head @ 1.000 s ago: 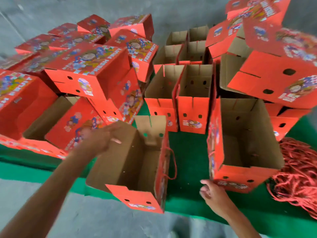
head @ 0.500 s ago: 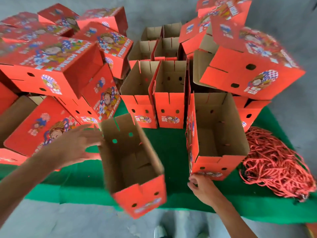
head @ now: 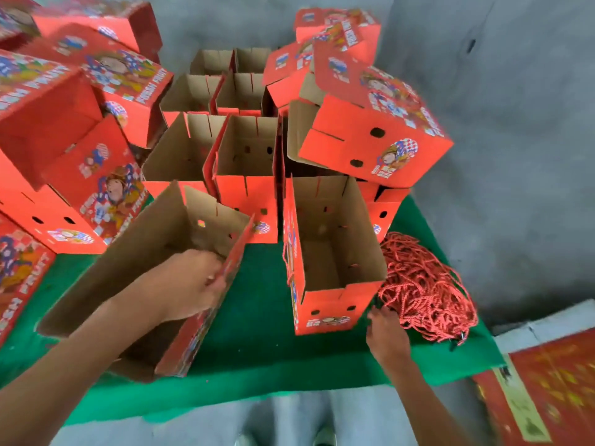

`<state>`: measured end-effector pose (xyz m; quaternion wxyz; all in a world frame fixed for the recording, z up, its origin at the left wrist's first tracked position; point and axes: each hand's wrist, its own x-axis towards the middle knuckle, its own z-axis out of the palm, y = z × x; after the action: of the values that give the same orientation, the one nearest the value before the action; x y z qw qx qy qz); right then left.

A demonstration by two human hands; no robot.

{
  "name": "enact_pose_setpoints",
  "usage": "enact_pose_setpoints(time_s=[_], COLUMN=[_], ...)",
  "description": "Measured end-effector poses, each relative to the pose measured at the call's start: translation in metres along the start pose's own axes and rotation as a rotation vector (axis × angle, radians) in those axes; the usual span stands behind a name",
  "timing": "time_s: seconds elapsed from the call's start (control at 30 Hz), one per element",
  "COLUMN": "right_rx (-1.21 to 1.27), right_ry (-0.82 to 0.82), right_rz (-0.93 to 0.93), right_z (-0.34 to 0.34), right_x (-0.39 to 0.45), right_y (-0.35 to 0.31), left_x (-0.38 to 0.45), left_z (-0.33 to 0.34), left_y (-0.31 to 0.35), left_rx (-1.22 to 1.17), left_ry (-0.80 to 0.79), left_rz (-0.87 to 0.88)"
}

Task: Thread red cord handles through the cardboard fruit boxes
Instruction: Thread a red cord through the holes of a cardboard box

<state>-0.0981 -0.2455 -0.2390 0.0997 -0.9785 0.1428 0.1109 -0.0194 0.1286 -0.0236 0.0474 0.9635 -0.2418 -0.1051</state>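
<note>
Left hand (head: 188,286) grips tilted open fruit box (head: 167,252) wall, right hand (head: 384,333), fingers loose, reaches red cord pile (head: 425,291); pick one cord, keep box holes facing up.

An open box (head: 161,272) lies tilted at front left on the mat (head: 257,342); an upright open box (head: 331,252) stands to its right; the cord pile (head: 425,284) lies just right of that box; further open boxes (head: 225,123) stand behind; stacked boxes (head: 64,130) sit at far left.
</note>
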Motion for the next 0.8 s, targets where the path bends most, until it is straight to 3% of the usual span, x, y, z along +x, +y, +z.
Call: enact_pose_setpoints(time_s=[0.17, 0.37, 0.53, 0.63, 0.8], right_rx=[-0.054, -0.055, 0.386, 0.675, 0.856], right_ry=[0.003, 0.104, 0.297, 0.224, 0.099], right_rz=[0.085, -0.037, -0.149, -0.181, -0.279], right_z=[0.010, 0.011, -0.007, -0.019, -0.031], right_x=[0.010, 0.008, -0.022, -0.043, -0.081], right_y=[0.022, 0.033, 0.020, -0.006, -0.084], left_x=[0.025, 0.031, 0.029, 0.027, 0.019], left_z=[-0.004, 0.013, 0.029, 0.024, 0.010], left_y=[0.031, 0.048, 0.037, 0.035, 0.027], left_rx=[-0.202, -0.873, -1.220, -1.238, -1.246], left_ry=[-0.127, -0.315, -0.494, -0.522, -0.503], left_rz=[-0.091, -0.263, -0.395, -0.439, -0.509])
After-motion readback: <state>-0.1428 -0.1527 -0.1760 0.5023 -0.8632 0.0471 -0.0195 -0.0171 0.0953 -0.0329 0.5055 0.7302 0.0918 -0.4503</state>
